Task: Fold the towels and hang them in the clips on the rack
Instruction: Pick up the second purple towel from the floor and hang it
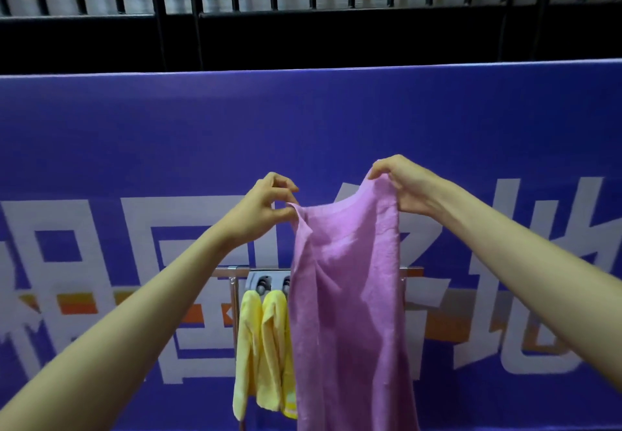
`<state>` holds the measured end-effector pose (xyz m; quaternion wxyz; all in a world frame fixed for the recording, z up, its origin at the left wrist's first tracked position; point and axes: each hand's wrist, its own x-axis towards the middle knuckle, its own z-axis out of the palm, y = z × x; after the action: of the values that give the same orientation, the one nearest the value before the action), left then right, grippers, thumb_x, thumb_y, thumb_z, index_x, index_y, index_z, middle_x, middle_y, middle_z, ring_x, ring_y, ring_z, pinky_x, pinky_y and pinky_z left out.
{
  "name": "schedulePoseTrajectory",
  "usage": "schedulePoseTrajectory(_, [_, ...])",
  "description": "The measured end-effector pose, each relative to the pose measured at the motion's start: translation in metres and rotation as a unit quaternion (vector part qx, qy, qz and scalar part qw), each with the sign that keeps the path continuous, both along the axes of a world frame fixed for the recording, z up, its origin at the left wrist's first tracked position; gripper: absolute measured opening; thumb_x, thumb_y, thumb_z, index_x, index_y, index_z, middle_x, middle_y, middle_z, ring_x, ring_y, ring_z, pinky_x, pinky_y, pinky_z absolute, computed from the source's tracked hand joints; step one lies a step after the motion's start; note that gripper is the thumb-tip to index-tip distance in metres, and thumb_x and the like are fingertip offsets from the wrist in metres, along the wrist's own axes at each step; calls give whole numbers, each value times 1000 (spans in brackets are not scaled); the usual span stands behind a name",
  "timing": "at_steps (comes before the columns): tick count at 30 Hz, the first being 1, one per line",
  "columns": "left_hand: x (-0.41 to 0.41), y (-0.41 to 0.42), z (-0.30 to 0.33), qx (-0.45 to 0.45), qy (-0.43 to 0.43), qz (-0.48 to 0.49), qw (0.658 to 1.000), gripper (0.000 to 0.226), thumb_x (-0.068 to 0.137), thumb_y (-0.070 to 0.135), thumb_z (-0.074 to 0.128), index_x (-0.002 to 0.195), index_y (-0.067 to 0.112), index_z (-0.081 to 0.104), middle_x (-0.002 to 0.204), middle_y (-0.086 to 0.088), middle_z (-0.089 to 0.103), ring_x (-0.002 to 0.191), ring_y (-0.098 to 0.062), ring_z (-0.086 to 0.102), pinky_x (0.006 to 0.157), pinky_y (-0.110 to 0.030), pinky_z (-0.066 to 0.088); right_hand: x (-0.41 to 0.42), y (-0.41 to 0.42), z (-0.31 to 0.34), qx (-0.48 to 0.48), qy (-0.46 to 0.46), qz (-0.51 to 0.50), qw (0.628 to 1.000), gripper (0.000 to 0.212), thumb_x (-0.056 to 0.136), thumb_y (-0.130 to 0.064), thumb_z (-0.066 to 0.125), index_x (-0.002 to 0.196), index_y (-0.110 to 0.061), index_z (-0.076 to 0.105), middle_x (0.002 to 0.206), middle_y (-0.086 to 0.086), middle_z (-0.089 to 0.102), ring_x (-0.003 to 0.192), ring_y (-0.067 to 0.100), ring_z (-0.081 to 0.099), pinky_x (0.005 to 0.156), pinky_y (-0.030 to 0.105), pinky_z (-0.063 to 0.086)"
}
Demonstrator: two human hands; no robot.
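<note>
A pink towel [346, 289] hangs lengthwise in the air in front of me, held up by its top edge. My left hand [266, 208] pinches its top left corner. My right hand [400, 185] grips the top right corner, slightly higher. Behind and below the towel stands a metal rack [232, 274] with grey clips [264, 284]. A yellow towel [261, 350] hangs from the clips in two lobes, left of the pink one. The pink towel hides the right half of the rack.
A purple banner [168, 148] with large white characters forms a wall behind the rack. Above it runs a black metal railing [303, 3] with yellow shapes behind.
</note>
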<state>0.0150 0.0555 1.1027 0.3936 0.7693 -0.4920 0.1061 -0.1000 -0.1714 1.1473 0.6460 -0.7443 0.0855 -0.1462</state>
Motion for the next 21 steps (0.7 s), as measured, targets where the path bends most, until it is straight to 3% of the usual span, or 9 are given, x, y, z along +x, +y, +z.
schedulePoseTrajectory(3, [-7, 0, 5, -28, 91, -34, 995, 25, 87, 4, 60, 69, 20, 66, 106, 4, 67, 102, -9, 62, 95, -31, 46, -4, 4, 0, 29, -12, 35, 999, 20, 73, 4, 30, 62, -11, 37, 61, 6, 45, 56, 21, 50, 59, 30, 46])
schedulePoseTrajectory(6, [-12, 1, 7, -60, 107, -54, 991, 13, 89, 5, 56, 77, -2, 57, 88, -7, 72, 85, -10, 64, 84, -32, 51, 0, 5, -6, 36, -39, 20, 998, 30, 79, 9, 29, 58, -11, 37, 55, 2, 45, 52, 15, 48, 50, 23, 44])
schedulePoseTrajectory(8, [-15, 1, 7, -73, 95, -57, 991, 14, 91, 5, 55, 83, -6, 55, 78, -1, 68, 74, -8, 59, 73, -25, 48, 3, 3, -11, 25, -56, 33, 998, 31, 84, 9, 36, 60, -10, 41, 58, 0, 44, 57, 13, 45, 52, 21, 42])
schedulePoseTrajectory(11, [-17, 1, 9, -100, 74, -35, 992, 14, 89, 14, 60, 82, 1, 58, 74, -1, 61, 69, -7, 53, 65, -24, 42, 4, 2, -18, 0, -79, 60, 995, 13, 90, 6, 49, 84, 0, 59, 71, 5, 57, 67, 14, 57, 63, 23, 50])
schedulePoseTrajectory(13, [-19, 0, 11, -115, 59, -5, 992, 14, 86, 17, 64, 77, 8, 60, 69, 5, 59, 65, -4, 52, 62, -21, 42, 4, 5, -21, 4, -98, 53, 994, 11, 92, 1, 53, 89, -1, 63, 76, 6, 62, 69, 14, 61, 68, 25, 54])
schedulePoseTrajectory(17, [-24, -3, 18, -130, 34, 49, 990, 24, 83, 26, 69, 69, 11, 58, 60, 9, 53, 56, -4, 46, 51, -15, 37, 6, 13, -27, -22, -153, 16, 988, 20, 89, 3, 56, 86, -16, 50, 72, 7, 56, 61, 15, 55, 62, 30, 51])
schedulePoseTrajectory(21, [-28, -3, 23, -132, 31, 66, 989, 25, 83, 29, 71, 71, 10, 60, 63, 4, 56, 56, -7, 47, 53, -21, 39, 6, 23, -31, -86, -190, 8, 978, 26, 85, 11, 53, 76, -14, 52, 66, 11, 50, 56, 16, 47, 55, 29, 48])
